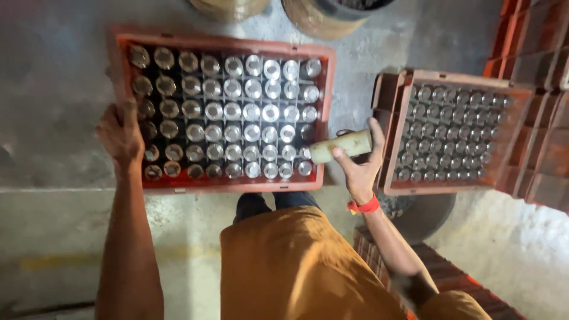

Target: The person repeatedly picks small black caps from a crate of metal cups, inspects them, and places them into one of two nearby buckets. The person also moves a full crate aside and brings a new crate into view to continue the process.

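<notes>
Red plastic crate [222, 184] of shiny metal cylinders.
Left hand [120, 135] grips its left rim; right hand [360, 169] grasps a pale tube [341, 146].

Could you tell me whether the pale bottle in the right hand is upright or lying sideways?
Sideways: the right hand holds the pale bottle roughly horizontal, out of the red crate.

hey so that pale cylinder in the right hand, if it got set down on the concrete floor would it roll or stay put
The pale cylinder looks round and smooth, so laid on its side it would probably roll. It seems rigid: the right hand grips one end and the rest juts out level, without sagging. Its surface looks fairly sleek, so it may slip in a loose grip.
</notes>
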The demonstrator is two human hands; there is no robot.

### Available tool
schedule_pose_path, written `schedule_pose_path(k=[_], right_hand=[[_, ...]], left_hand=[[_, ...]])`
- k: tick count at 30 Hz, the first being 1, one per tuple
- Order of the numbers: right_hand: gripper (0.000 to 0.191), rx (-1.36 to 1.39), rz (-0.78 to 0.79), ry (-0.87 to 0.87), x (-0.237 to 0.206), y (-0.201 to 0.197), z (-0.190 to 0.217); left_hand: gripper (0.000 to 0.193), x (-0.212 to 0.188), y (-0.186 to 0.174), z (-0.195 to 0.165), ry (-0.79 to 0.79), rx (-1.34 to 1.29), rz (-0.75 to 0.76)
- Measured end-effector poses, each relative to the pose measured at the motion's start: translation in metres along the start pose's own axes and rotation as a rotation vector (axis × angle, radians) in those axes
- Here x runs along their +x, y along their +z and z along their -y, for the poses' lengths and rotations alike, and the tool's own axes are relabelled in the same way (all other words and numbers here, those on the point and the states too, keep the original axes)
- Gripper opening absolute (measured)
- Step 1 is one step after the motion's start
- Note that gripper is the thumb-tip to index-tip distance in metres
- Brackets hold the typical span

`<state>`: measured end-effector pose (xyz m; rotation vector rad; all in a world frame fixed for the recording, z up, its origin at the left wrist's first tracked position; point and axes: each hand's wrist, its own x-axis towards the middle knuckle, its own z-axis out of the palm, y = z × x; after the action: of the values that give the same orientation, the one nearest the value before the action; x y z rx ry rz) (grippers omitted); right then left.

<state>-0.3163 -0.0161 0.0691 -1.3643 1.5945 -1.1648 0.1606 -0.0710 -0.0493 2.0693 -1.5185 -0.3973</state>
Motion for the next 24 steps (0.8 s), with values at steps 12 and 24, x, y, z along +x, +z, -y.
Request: schedule_pose_path(k=[12, 24], right_hand=[[0.049, -0.463, 0.090, -0.774, -0.043, -0.016, 0.025], [0.039, -0.400, 0.242, -0.540, -0.053, 0.006, -0.015]], left_hand=[[0.054, -0.004, 0.010, 0.008, -0.039, -0.395, -0.131], [0.049, -0.012, 0.010, 0.013, 0.119, -0.452, -0.124]])
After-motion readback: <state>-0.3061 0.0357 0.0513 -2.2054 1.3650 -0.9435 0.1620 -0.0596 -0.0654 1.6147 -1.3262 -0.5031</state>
